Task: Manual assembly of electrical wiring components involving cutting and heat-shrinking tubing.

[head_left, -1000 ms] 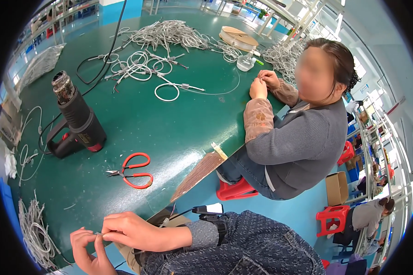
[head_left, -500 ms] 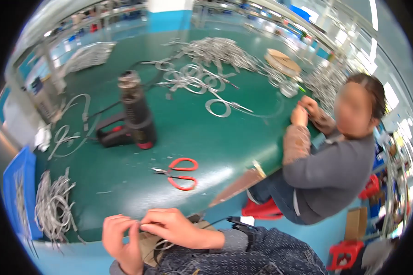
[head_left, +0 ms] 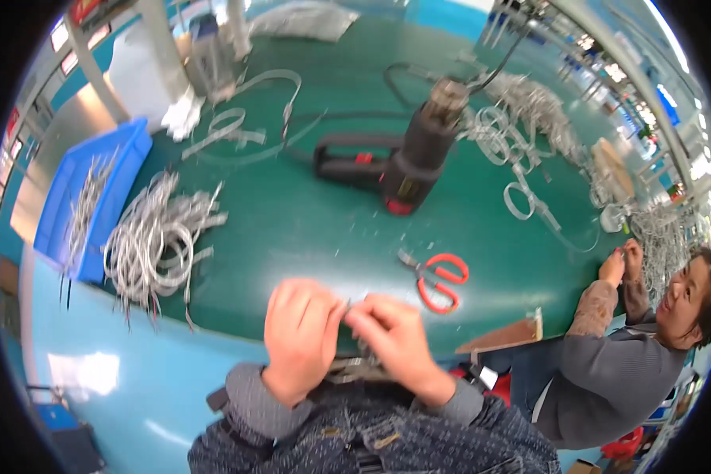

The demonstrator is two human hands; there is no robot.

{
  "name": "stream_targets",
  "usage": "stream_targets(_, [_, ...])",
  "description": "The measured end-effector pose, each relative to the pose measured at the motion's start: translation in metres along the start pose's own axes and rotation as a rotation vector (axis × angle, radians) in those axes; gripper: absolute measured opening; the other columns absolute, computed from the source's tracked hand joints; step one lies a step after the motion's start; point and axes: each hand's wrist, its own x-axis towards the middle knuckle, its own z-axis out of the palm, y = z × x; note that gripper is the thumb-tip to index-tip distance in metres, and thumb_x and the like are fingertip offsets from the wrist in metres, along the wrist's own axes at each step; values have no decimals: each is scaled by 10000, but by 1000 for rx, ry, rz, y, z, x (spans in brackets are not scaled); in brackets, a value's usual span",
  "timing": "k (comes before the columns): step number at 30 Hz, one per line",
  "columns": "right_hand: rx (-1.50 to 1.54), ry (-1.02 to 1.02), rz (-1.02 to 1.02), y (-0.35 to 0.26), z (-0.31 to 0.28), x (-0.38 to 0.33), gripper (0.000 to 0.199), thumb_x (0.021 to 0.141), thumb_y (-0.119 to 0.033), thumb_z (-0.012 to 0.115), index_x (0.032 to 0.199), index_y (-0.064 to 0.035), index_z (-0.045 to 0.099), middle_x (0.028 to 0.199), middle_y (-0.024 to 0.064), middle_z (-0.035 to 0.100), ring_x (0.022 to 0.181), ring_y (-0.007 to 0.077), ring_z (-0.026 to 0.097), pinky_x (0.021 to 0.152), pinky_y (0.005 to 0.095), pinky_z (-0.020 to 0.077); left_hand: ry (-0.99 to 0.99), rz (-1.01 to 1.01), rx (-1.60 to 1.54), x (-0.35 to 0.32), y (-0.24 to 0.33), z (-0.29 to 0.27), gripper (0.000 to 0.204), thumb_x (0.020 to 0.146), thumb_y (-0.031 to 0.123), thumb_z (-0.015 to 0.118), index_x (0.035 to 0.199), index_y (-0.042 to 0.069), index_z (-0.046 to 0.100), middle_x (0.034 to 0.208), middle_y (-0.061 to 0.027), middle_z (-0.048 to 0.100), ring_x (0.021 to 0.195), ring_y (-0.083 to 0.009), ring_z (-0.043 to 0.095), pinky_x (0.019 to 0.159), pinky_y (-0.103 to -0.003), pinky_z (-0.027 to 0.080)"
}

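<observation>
Fingers of the bare left hand [head_left: 299, 336] and the bare right hand [head_left: 396, 330] meet in the head view above the near edge of the green-topped table [head_left: 292, 237], both closed in a tight pinch on a thin grey piece [head_left: 347, 306], too small and blurred to identify. To work it well, it seems best to keep the two pinches close together, brace the wrists, and let the fingertips cover as little of the piece as possible. Red-handled metal scissors [head_left: 421, 270] lie beyond the right hand and to its right; a loose bundle of grey-white cables [head_left: 154, 237] lies left of the left hand, just beside a blue plastic tray [head_left: 126, 186] with more cables in it. Farther back is a black heat gun with a bare metal nozzle [head_left: 419, 158]; the yellowish mark on its body [head_left: 407, 187] is too blurred to read.
</observation>
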Motion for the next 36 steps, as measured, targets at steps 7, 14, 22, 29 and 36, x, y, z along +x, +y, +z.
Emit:
stream_targets(7, [140,36,66,5,-3,3,113,892,-65,579,836,21,628,710,5,574,636,50,499,543,200,380,62,-181,-146,1,-10,-2,112,760,-51,629,829,-12,551,830,-109,566,803,-258,555,704,-338,450])
stream_targets(14, [119,1,-81,-2,-6,-13,152,925,-69,524,872,31,626,720,14,568,618,48,470,539,188,360,-99,-531,-751,-17,3,-4,157,796,16,655,947,-25,638,925,-109,615,879,-213,597,770,-309,474])
stream_targets(22, [312,-110,-100,-3,4,-21,157,926,-79,527,876,35,622,751,33,576,653,75,506,560,210,389,-150,-360,-693,-28,12,-21,200,792,-51,639,991,-37,658,984,-130,599,929,-204,579,805,-295,469])
stream_targets(29, [610,-323,165,1,19,-17,141,913,-75,545,858,35,614,834,41,589,689,98,538,594,235,435,-75,-407,-821,-45,6,-32,99,787,-28,652,886,-41,652,962,-124,597,905,-203,576,794,-310,470])
stream_targets(36, [-538,-190,-419,13,17,58,105,794,-27,630,899,-24,627,829,86,573,702,226,574,648,317,478,110,-561,-879,-63,-18,-62,110,940,86,527,977,-2,473,774,-109,612,750,-192,610,699,-278,480])
